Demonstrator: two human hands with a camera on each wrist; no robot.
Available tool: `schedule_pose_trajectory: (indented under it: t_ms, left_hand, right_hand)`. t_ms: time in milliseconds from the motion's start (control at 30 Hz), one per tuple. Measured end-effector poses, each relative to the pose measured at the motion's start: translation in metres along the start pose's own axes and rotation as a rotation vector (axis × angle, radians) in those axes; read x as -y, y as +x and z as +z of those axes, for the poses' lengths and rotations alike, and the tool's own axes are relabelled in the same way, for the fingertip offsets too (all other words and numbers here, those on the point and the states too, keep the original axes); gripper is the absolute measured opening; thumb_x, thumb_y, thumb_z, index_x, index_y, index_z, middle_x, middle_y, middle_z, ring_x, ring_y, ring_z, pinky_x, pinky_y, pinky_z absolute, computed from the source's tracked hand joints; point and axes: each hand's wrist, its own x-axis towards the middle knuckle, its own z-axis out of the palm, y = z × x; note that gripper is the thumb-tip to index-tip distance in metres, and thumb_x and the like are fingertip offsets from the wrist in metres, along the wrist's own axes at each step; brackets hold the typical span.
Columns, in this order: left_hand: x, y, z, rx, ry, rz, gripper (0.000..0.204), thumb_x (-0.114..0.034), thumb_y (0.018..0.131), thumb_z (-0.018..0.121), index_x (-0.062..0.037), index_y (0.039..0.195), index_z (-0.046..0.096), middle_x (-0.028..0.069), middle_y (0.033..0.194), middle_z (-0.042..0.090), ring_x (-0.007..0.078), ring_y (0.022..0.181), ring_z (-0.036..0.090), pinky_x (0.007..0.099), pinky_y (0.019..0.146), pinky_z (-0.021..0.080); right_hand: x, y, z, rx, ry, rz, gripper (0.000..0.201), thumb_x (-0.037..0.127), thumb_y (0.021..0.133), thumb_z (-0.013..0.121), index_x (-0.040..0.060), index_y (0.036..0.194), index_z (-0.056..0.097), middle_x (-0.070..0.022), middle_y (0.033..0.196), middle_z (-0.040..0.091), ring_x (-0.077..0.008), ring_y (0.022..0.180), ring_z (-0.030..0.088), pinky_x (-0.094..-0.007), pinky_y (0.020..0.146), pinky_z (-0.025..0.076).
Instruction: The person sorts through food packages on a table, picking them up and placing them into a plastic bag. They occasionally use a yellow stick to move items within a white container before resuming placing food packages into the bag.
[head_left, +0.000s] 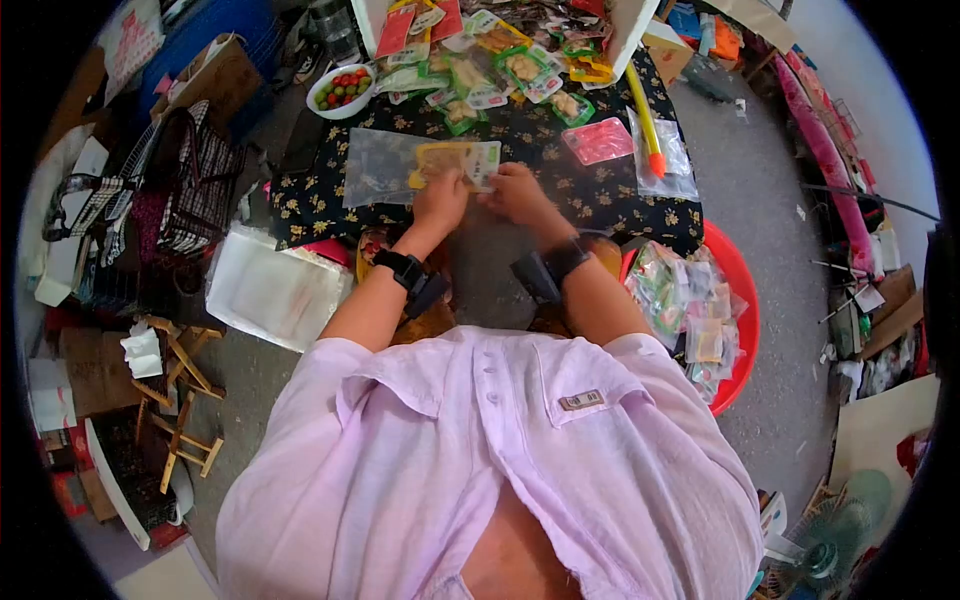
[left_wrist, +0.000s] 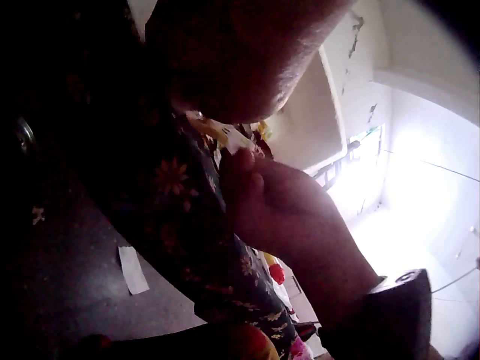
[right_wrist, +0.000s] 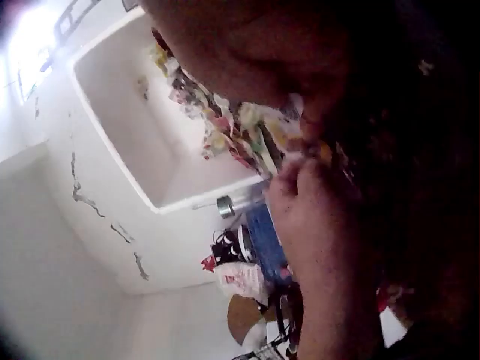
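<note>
Both hands meet above the near edge of a dark flowered cloth. The left hand pinches a yellow and white packet; a clear plastic bag lies around and left of it. At the packet's right end, the right hand grips the edge with curled fingers. In the left wrist view the right hand shows its thumb and fingers pressed together. The right wrist view shows the left hand pinching close to the other hand. Whether the packet is inside the bag is hard to tell.
Many packets lie at the back by a white box, beside a bowl of small red and green fruit. To the right are a pink packet, a yellow tube and a red basin of bagged packets.
</note>
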Motion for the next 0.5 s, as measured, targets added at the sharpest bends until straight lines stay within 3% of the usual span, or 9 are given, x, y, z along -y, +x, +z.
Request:
schedule_pose_trajectory:
  t_ms: [67,167,267,367,500]
  left_hand:
    - [0.003,0.001,-0.001,0.002,0.095,0.051,0.025,-0.022,0.08,0.04,-0.0066,0.096,0.051,0.0151,0.085,0.055,0.0342,0.075,0.052,0.0426,0.063,0.041]
    - [0.005,0.0,-0.005,-0.041,0.156,0.089,0.025,-0.022,0.08,0.04,-0.0061,0.096,0.05,0.0151,0.084,0.055,0.034,0.074,0.052,0.0413,0.063,0.041]
    - [0.005,-0.001,-0.015,-0.122,0.093,0.073,0.021,-0.02,0.077,0.043,-0.0062,0.091,0.052,0.0156,0.083,0.055,0.0349,0.074,0.051,0.0429,0.063,0.041]
    - [0.003,-0.001,-0.024,-0.116,0.077,0.059,0.018,-0.018,0.075,0.044,-0.0057,0.086,0.052,0.0154,0.082,0.054,0.0354,0.075,0.051,0.0441,0.064,0.041]
    - [0.001,-0.001,-0.032,-0.027,0.182,0.091,0.017,-0.017,0.073,0.044,-0.0046,0.083,0.051,0.0149,0.081,0.054,0.0352,0.075,0.051,0.0444,0.063,0.041]
  right_hand:
    - [0.012,0.011,0.02,-0.112,0.502,0.459,0.014,0.012,0.081,0.045,0.0022,0.091,0.048,-0.0085,0.074,0.053,-0.0177,0.06,0.057,-0.0265,0.047,0.044]
    - [-0.002,0.023,0.024,-0.061,0.351,0.367,0.016,0.013,0.08,0.046,0.0026,0.092,0.047,-0.0081,0.075,0.053,-0.0173,0.058,0.056,-0.0268,0.046,0.044]
    - [0.022,0.015,0.008,0.009,0.533,0.389,0.017,0.013,0.077,0.05,0.0017,0.09,0.05,-0.0106,0.077,0.054,-0.0202,0.061,0.056,-0.0289,0.05,0.044]
    - [0.004,0.014,-0.015,0.23,-0.855,-0.522,0.021,0.009,0.067,0.059,0.0027,0.086,0.053,-0.0109,0.081,0.053,-0.0193,0.066,0.055,-0.0276,0.055,0.045]
    - [0.012,0.011,-0.012,0.284,-0.786,-0.453,0.02,0.008,0.065,0.06,0.0016,0.083,0.055,-0.0111,0.08,0.052,-0.0207,0.068,0.055,-0.0279,0.058,0.046]
